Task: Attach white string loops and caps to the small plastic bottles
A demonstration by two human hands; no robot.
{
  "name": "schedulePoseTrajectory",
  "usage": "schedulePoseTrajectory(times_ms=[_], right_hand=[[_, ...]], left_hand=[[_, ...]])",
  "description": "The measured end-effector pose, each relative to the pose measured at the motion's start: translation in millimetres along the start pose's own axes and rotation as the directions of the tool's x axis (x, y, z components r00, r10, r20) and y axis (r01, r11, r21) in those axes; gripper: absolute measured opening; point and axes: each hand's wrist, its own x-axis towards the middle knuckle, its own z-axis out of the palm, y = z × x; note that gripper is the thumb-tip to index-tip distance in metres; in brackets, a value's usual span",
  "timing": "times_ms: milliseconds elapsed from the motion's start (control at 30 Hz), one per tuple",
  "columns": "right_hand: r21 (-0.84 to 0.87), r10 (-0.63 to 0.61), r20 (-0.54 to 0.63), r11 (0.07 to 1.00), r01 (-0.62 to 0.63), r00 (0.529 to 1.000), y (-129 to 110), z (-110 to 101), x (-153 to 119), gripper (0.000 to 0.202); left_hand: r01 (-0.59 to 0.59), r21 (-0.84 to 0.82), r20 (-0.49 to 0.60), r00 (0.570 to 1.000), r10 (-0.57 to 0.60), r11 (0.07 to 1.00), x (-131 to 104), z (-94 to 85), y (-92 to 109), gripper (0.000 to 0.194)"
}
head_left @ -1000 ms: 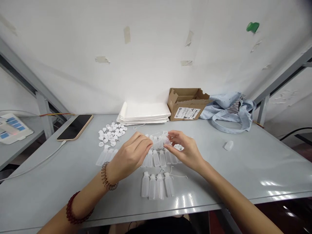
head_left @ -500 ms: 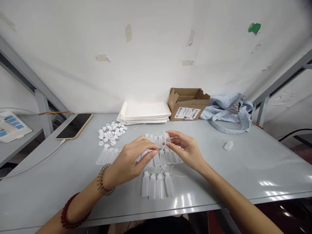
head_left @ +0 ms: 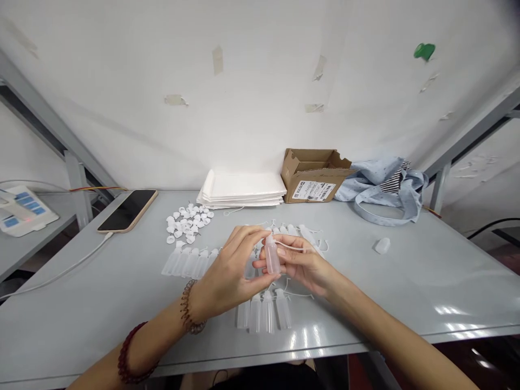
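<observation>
From my head camera, I have a small translucent bottle (head_left: 272,259) between my two hands, nearly upright. My left hand (head_left: 238,265) grasps it end to end, fingertips at its top and thumb by its base. My right hand (head_left: 303,264) grips its side, thumb in front and fingers behind, while a thin white strap (head_left: 293,247) runs from its neck across those fingers. Left of my left hand lies a row of similar bottles (head_left: 199,262), partly hidden by it; past that hand is a pile of white caps (head_left: 189,222), and further left a phone (head_left: 128,210) on a cable (head_left: 73,267). Nearer to me, below both hands, lie four more bottles (head_left: 267,315). Others (head_left: 306,234) show just beyond my right hand. Farther beyond my hands are a stack of white sheets (head_left: 246,188), an open cardboard box (head_left: 317,176) and a blue cloth bag (head_left: 384,192). Well right of my right hand sits a small translucent piece (head_left: 382,245)
</observation>
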Motion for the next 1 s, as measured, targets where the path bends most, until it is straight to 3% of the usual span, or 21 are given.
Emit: schedulePoseTrajectory(times_ms=[100, 200, 333, 467, 567, 667, 833, 1000], right_hand=[[-0.072, 0.012, 0.027, 0.997, -0.010, 1.000, -2, -1, -2, 0.026], [-0.291, -0.049, -0.014, 0.956, 0.043, 0.999, -6, -3, -5, 0.028], [-0.590, -0.273, -0.170, 0.798, 0.124, 0.947, -14, -7, -8, 0.028], [-0.787, -0.399, -0.054, 0.581, 0.206, 0.915, -27, -15, -16, 0.013], [-0.900, -0.381, 0.045, 0.386, 0.203, 0.923, -33, -24, -32, 0.012], [-0.952, -0.337, 0.057, 0.267, 0.154, 0.940, -31, -32, -54, 0.012], [-0.982, -0.214, 0.009, 0.182, 0.049, 0.977, -14, -37, -86, 0.015], [-0.993, -0.209, -0.005, 0.118, 0.020, 0.978, 1, -39, -95, 0.015]], left_hand=[[0.029, -0.025, -0.005, 1.000, -0.030, 0.999, 1, -1.7, 3, 0.053], [0.028, -0.014, -0.012, 1.000, -0.028, 1.000, 1, -2.3, 5, 0.048], [0.023, 0.028, 0.011, 1.000, -0.023, 0.999, 2, -1.4, 5, 0.046], [0.066, 0.034, 0.070, 0.995, -0.069, 0.997, 5, 0.4, 5, 0.044], [0.122, 0.011, 0.154, 0.980, -0.123, 0.992, 4, 4.9, 12, 0.043], [0.142, 0.000, 0.262, 0.955, -0.137, 0.990, 0, 14.0, 24, 0.043], [0.149, 0.088, 0.413, 0.894, -0.173, 0.985, -3, 30.8, 48, 0.038], [0.156, 0.205, 0.531, 0.811, -0.244, 0.966, -1, 39.0, 57, 0.024]])
